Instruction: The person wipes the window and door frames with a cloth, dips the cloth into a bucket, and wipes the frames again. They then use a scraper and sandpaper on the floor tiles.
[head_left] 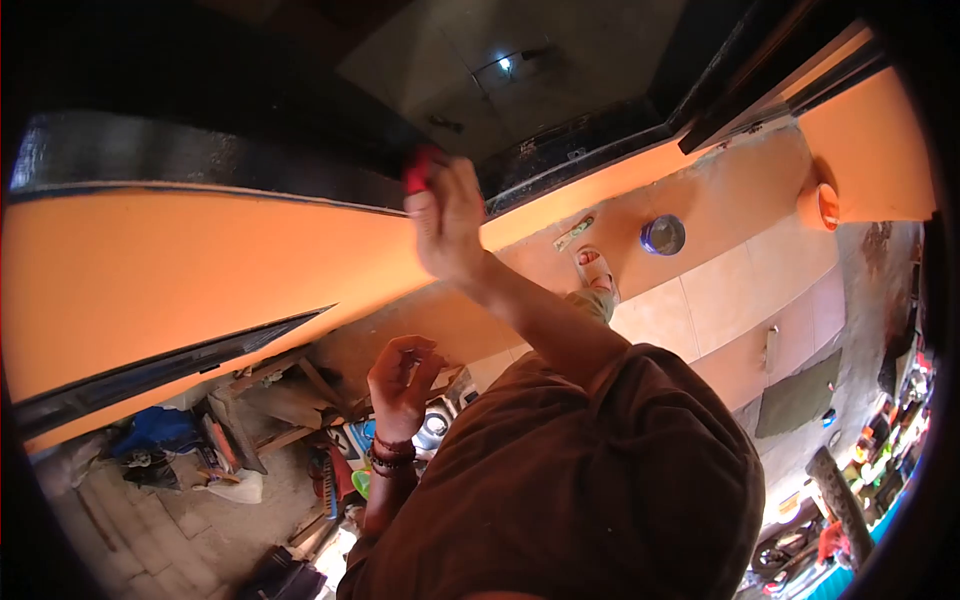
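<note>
My right hand (452, 215) reaches up to the black frame (330, 165) along the top of the orange wall (200, 250). Its fingers are closed on a small red object (422, 168), pressed against or very near the frame; its exact kind is unclear. Lower down and to the left, my left hand (405, 385) is raised in front of my body, with dark bracelets (392, 455) at the wrist. Its fingers are loosely bent and apart, and nothing shows clearly in them.
A dark container (663, 235) stands on the tiled floor, near my sandalled foot (594, 270). An orange bucket (827, 207) is by the far wall. Wood pieces (235, 430) and a blue bag (160, 430) lie at lower left. Mixed clutter (870, 450) fills the lower right.
</note>
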